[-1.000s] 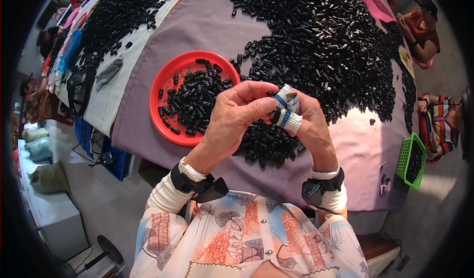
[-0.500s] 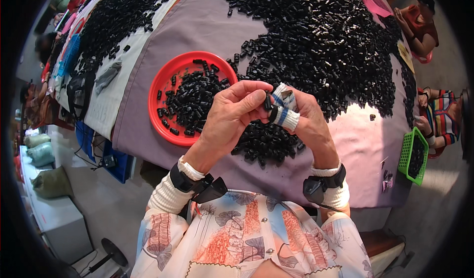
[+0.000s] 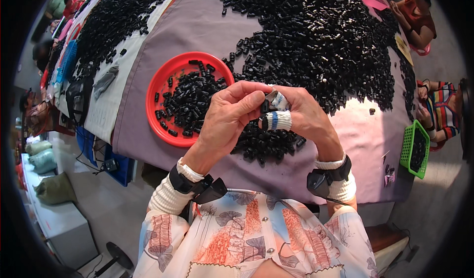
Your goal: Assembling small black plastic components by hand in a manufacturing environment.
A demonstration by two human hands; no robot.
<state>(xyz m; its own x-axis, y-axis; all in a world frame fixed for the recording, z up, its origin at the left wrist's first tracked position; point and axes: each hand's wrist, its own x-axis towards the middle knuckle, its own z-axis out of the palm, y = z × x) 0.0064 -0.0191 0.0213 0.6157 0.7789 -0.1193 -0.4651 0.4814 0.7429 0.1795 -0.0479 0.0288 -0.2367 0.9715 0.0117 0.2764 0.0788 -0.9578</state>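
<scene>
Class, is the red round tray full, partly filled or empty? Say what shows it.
Partly filled: small black cylindrical parts are heaped in the red round tray, yet it shows bare red toward its left side.

Illeg. txt (image 3: 97,122) on pale cloth (image 3: 116,99)

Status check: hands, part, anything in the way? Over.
Left hand pinching black part. Right hand close against it, grip partly hidden by finger wraps. Nothing visibly blocking; red tray beside left hand.

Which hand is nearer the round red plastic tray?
Left. In view, the left hand overlaps the right edge of the red tray; the right hand is farther right.
</scene>
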